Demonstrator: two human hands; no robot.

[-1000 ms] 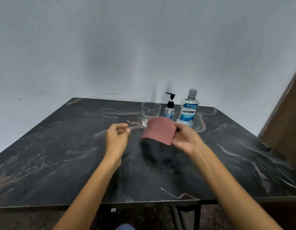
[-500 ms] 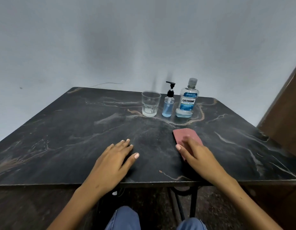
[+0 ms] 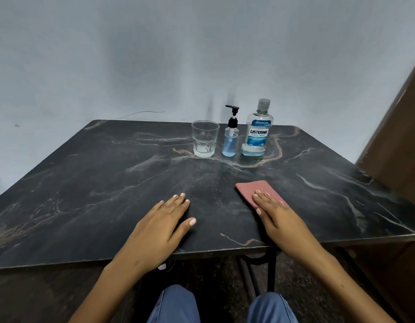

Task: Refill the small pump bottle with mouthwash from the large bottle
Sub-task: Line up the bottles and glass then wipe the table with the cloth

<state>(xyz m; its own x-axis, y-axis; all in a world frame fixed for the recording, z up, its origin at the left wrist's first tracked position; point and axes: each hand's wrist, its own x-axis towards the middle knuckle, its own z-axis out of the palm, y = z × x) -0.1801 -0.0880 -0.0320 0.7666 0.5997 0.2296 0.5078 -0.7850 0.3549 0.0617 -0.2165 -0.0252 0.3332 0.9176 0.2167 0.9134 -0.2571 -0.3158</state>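
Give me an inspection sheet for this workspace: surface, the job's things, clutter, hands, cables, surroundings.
Surface: dark marbled table, pale veins.
Job's things: small pump bottle, part full of blue liquid, pump on; large mouthwash bottle to its right, capped, little liquid at its base. Both upright at the far edge.
Clutter: clear glass left of the pump bottle; pink cloth lying flat.
Hands: left hand flat on the table; right hand flat, fingers on the cloth.
Cables: thin wire beyond the far edge.
Surroundings: pale wall; brown panel at right.
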